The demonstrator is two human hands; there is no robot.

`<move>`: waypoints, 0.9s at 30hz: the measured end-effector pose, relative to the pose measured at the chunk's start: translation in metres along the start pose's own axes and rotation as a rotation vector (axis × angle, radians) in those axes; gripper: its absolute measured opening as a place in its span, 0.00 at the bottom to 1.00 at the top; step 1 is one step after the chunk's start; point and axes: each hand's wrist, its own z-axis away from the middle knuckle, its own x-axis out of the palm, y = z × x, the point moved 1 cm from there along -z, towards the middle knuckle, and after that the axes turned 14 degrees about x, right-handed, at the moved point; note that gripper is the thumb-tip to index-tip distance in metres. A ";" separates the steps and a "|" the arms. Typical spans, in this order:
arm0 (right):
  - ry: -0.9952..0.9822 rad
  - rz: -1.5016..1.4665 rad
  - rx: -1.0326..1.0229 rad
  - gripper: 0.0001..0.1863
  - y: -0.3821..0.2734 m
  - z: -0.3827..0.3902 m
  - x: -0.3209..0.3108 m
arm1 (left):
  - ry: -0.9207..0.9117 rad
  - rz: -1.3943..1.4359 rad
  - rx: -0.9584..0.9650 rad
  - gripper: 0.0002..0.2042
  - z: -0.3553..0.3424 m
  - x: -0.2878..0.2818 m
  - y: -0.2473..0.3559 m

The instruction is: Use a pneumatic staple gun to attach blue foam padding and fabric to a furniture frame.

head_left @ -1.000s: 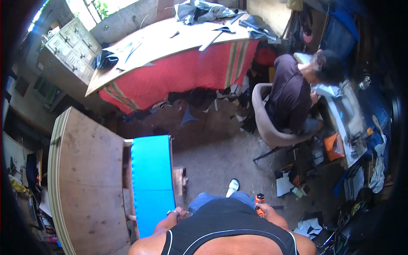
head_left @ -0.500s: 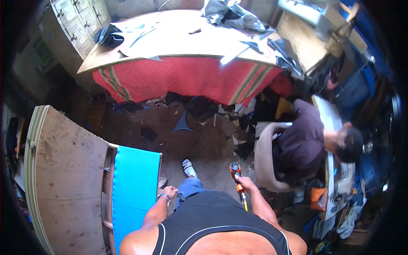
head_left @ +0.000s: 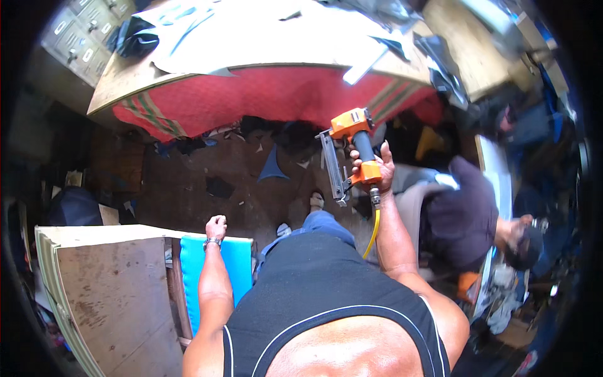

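Note:
In my right hand is an orange and black air staple gun, raised in front of me at the right. My fingers go round its dark grip, and its long metal magazine points left. A yellow air hose runs down from the fitting at its base. My left hand is curled closed above the far end of a bright blue padded panel; nothing shows in it. That panel is set in a wooden furniture frame at my left. I cannot tell whether the hand touches it.
Ahead stands a table with a red cloth along its front and material pieces on top. Scraps, including a blue triangular piece, litter the floor. Close at my right another person sits in a chair. Grey lockers stand far left.
My right hand has lifted the staple gun up and forward from beside my body. My left hand has moved forward and left. The view has shifted, and the wooden frame appears lower.

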 end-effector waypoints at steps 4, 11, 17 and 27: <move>-0.071 -0.035 -0.067 0.46 -0.058 -0.083 0.008 | 0.052 -0.153 0.060 0.09 -0.015 -0.004 -0.020; 0.362 0.616 -0.097 0.30 -0.156 -0.237 0.001 | 0.107 -0.346 -0.373 0.23 0.079 0.050 -0.056; 0.508 1.540 0.051 0.19 -0.236 -0.400 0.003 | 0.128 -0.604 -0.402 0.18 0.103 0.121 0.006; 0.411 2.331 -0.375 0.34 -0.278 -0.568 -0.071 | 0.027 -0.429 -0.414 0.13 0.020 0.125 0.107</move>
